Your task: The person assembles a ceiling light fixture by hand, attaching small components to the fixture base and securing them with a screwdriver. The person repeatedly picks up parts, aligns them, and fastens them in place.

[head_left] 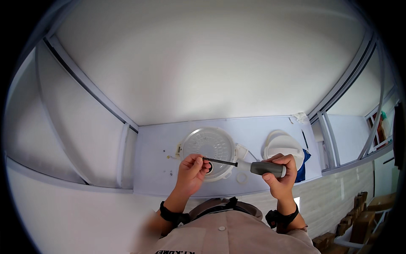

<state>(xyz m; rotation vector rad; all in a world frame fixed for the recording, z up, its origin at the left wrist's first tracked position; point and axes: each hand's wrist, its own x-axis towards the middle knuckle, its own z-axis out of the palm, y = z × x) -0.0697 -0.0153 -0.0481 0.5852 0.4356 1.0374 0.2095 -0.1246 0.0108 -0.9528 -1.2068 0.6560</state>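
Observation:
My right hand [281, 176] is closed around the grey handle of a screwdriver [222, 161], whose long dark shaft points left. At its tip, the thumb and fingers of my left hand [192, 174] are pinched together; whatever is between them is too small to make out. Both hands are held above a round, whitish appliance part [207, 142] with a clear-looking ribbed top and side latches. A dark round opening in that part shows just beside my left fingertips. The screwdriver does not appear to touch the part.
Right of the part stands a white rounded lid-like piece [284, 146], with a blue bag [305, 167] beside it. A pale ring [242, 178] lies near the table's [156, 131] front edge. Several tiny pieces [171, 172] are scattered at left. White panels enclose the back and sides.

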